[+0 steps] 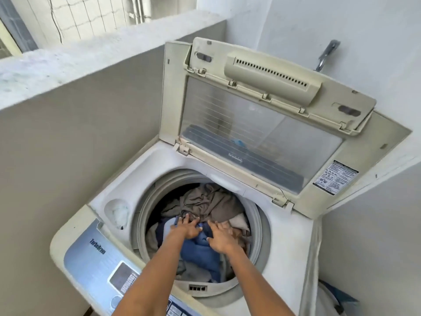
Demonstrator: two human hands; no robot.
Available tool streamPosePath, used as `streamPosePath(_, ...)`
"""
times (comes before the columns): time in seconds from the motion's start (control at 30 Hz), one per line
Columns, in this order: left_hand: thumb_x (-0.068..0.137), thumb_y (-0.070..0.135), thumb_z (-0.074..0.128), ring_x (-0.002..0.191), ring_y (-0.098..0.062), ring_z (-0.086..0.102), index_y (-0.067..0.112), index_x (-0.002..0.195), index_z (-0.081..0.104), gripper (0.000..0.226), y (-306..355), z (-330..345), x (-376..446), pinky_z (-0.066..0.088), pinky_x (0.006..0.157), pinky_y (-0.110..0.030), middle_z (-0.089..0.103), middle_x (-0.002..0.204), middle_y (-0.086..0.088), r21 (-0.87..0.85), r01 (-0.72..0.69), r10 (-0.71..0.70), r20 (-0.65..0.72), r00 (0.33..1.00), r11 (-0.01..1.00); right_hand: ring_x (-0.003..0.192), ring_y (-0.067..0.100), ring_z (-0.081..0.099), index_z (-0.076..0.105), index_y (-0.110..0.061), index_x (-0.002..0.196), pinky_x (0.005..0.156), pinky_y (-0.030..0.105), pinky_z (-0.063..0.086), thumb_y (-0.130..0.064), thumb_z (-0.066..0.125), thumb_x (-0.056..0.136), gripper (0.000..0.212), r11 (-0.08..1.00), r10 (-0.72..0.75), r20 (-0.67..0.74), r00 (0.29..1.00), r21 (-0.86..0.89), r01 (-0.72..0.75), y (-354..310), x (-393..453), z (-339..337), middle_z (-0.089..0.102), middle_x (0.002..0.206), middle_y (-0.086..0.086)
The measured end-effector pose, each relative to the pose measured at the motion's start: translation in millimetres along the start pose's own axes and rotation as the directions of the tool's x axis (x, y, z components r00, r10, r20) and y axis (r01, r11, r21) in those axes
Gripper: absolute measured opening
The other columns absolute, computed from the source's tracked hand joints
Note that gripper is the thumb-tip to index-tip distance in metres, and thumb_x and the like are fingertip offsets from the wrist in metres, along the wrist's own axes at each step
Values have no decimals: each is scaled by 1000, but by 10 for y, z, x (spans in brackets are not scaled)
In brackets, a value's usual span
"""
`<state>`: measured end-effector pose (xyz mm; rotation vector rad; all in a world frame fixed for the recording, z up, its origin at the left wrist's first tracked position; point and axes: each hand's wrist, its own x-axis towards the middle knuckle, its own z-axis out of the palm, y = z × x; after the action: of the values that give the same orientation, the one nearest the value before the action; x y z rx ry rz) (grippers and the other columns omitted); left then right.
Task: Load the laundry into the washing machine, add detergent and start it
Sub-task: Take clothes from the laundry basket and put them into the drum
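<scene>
Laundry [205, 215] is already down in the drum of the washing machine [284, 229], piled up to a fair height, and it looks like a mixed heap: a big crumpled brown-grey piece on top toward the back, something beige off to the right, and blue stuff in the front middle with some dark navy beside it. From where I'm standing both arms are reaching straight down into the tub. Left hand [185, 229] is spread flat with fingers splayed, pressing on the seam where the brown piece meets the blue, and right hand [219, 239] is likewise open, palm down on the blue fabric, not pinching anything as far as I can see. My guess is this stuff handles like any dry clothing: light, floppy, no stiffness at all, so it bunches and springs back when you push it. Best bet is to press with flat palms to settle it, or grab a fistful of a fold to shift a piece. Nothing fragile or slippery here. Lid [262, 124] is propped fully open behind, and the control panel [102, 265] sits at the near edge.
</scene>
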<state>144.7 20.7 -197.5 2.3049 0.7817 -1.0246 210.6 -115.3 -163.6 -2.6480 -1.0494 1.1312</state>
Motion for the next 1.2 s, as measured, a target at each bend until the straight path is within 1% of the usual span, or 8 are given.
streamPosePath(0.13,97,40,38,137,-35,33,19,139,40,47,130,-250,-184,31,111,-44,34,148,-17,-65,8,-22,-223,975,998,134,30,35,36,-16,142,108,36,33,-26,44,96,47,998,27,-187,982,61,-16,-78,-134,-152,38,144,13)
streamPosePath(0.3,93,21,43,108,-31,58,14,108,61,25,497,-552,-652,47,88,-39,64,113,-12,-124,-283,137,-652,746,951,116,28,53,58,-18,120,94,37,45,-27,44,94,31,988,76,-499,863,152,1,-148,-605,-705,59,123,8)
streamPosePath(0.5,92,18,47,99,-26,60,16,107,59,20,1512,-672,-1269,45,76,-35,67,103,-5,112,-653,517,-714,472,749,93,35,64,65,-17,95,72,37,48,-33,45,95,25,977,184,-809,558,214,-11,347,-1538,-1233,70,97,12)
streamPosePath(0.7,86,23,38,89,-28,59,10,94,58,25,2798,-148,-1754,44,69,-35,62,91,-6,295,-831,769,-598,224,471,74,37,65,64,-15,79,58,36,47,-51,31,90,50,935,351,-876,331,345,-78,1438,-2381,-1176,71,76,10)
streamPosePath(0.77,91,15,43,92,-28,58,10,100,56,17,3138,145,-1765,45,71,-36,60,100,-6,247,-855,806,-522,279,456,76,31,67,65,-18,85,61,36,50,-55,24,90,56,912,408,-846,343,394,-115,1807,-2582,-1052,73,79,5)
streamPosePath(0.87,96,19,38,100,-30,60,13,112,53,23,3650,647,-1640,48,81,-40,59,115,-7,127,-834,805,-374,461,537,86,29,66,68,-19,93,68,35,48,-44,36,98,41,848,527,-741,416,495,-192,2391,-2790,-748,73,90,5)
streamPosePath(1.03,95,18,41,115,-31,54,7,116,55,27,4170,1673,-1164,42,91,-35,58,124,-17,76,-665,669,-80,739,743,96,34,62,63,-6,94,74,37,47,-33,40,99,36,688,673,-397,624,645,-332,3350,-2741,59,68,101,18)
streamPosePath(1.2,97,18,36,118,-30,53,5,120,56,32,4159,2809,-370,41,95,-34,58,125,-13,114,-519,514,75,855,847,101,29,61,64,-13,99,79,31,47,-27,43,96,26,497,723,-104,683,765,-410,4259,-2360,1130,68,105,10)
